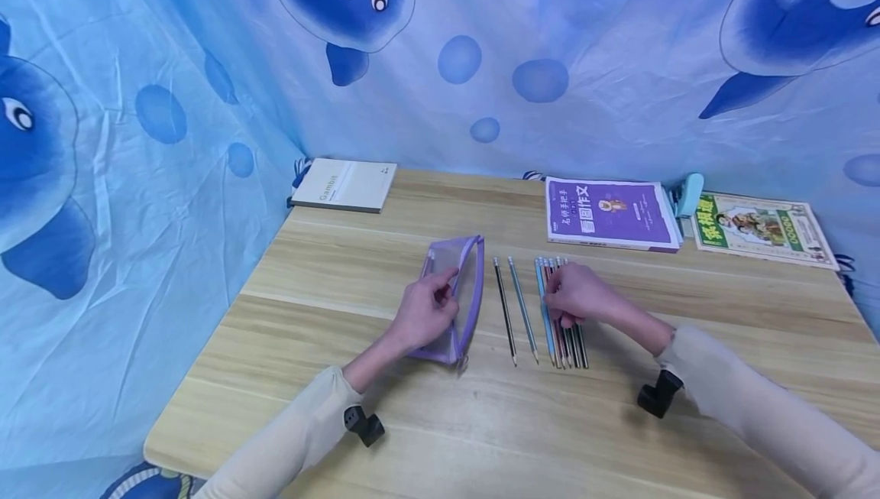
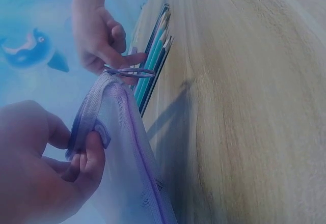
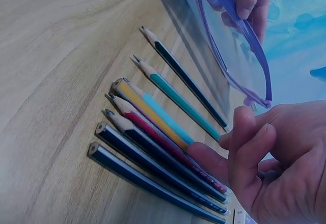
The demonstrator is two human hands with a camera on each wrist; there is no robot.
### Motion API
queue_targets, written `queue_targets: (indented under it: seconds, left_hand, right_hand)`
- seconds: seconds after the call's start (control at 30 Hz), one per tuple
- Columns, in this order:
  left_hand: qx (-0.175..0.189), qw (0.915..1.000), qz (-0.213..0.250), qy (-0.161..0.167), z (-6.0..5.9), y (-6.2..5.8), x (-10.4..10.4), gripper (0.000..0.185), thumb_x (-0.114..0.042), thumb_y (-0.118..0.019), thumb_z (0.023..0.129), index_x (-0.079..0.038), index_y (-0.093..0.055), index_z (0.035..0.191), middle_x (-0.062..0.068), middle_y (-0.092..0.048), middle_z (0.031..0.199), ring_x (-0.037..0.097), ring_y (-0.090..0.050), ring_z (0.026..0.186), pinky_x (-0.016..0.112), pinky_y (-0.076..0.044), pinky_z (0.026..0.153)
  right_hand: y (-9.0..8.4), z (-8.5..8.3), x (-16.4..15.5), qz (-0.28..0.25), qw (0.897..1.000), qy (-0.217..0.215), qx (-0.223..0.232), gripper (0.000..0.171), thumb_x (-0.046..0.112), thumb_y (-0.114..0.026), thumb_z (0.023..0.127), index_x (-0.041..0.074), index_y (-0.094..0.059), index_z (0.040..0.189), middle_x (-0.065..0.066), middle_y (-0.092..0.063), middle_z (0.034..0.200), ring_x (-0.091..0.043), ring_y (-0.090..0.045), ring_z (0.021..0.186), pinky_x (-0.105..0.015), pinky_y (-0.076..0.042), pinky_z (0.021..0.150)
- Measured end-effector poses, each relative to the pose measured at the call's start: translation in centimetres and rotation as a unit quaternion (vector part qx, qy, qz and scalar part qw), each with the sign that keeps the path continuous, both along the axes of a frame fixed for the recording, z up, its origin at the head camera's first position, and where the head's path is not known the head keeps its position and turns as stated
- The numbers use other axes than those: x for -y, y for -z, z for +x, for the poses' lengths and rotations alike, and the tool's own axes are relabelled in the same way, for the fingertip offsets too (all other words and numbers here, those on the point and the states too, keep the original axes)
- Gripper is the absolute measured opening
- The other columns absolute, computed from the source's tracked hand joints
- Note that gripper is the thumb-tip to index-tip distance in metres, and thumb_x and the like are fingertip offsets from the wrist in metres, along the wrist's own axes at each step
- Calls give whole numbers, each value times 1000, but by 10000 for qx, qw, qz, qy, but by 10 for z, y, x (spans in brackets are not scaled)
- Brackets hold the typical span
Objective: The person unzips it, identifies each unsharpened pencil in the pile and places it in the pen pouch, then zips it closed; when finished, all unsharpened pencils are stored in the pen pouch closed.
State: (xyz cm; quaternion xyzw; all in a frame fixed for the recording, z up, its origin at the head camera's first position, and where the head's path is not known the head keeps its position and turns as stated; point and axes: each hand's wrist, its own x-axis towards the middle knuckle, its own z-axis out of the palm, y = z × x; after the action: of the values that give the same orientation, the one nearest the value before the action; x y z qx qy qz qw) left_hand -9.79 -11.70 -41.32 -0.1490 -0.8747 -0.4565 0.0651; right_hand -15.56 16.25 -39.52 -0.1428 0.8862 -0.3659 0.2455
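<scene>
A purple mesh pencil pouch (image 1: pixel 462 285) lies open-mouthed on the wooden table (image 1: pixel 330 270). My left hand (image 1: pixel 440 296) pinches its zip rim between thumb and fingers; in the left wrist view the left hand (image 2: pixel 84 155) holds the pouch (image 2: pixel 125 178) open. A tight row of several pencils (image 1: pixel 564 335) lies to the right, with a black pencil (image 1: pixel 505 312) and a teal pencil (image 1: pixel 523 308) apart from it. My right hand (image 1: pixel 560 304) hovers over the row, fingers loosely curled. In the right wrist view one fingertip (image 3: pixel 204 160) touches the pencils (image 3: pixel 153 137); none is lifted.
A beige notebook (image 1: pixel 344 184) lies at the table's back left. A purple book (image 1: pixel 608 212), a teal object (image 1: pixel 687 193) and a green-yellow book (image 1: pixel 763 228) sit at the back right. Blue dolphin-print cloth (image 1: pixel 172 102) hangs behind and to the left.
</scene>
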Motion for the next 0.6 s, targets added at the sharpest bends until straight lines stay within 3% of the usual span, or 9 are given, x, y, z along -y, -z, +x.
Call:
queue_targets:
  seconds: [0.6]
  left_hand:
    - [23, 10000, -20, -10, 1, 0, 1, 53, 9, -63, 78, 15, -56, 131, 6, -62, 82, 14, -58, 72, 24, -54, 61]
  right_hand:
    - [6, -4, 9, 465, 9981, -72, -403, 26, 1, -59, 91, 3, -60, 65, -5, -59, 52, -12, -55, 40, -23, -46, 37]
